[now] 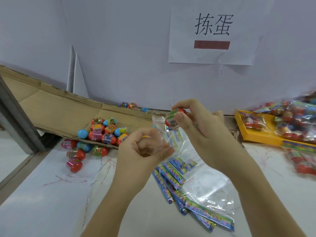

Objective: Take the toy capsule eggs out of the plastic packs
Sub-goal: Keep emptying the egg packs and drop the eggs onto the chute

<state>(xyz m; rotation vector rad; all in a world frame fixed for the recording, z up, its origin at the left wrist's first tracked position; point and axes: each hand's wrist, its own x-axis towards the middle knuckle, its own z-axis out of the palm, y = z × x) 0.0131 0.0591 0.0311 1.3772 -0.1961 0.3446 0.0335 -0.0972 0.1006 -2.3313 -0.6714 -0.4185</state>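
Both forearms reach in from the bottom edge over the pale surface (51, 194), where emptied packs (196, 199) lie under the right wrist. Loose eggs (102, 132) are heaped at the far left, and a yellow tray (239, 120) of full packs sits far right. The left hand (142, 147) has its grip curled round a clear plastic pack (164, 141). The right hand (201, 127) pinches a red capsule egg (172, 118) at the pack's mouth, its long axis tilted up-right. Whether the egg is fully free, I cannot tell. The heap lies leftward, beyond the left hand.
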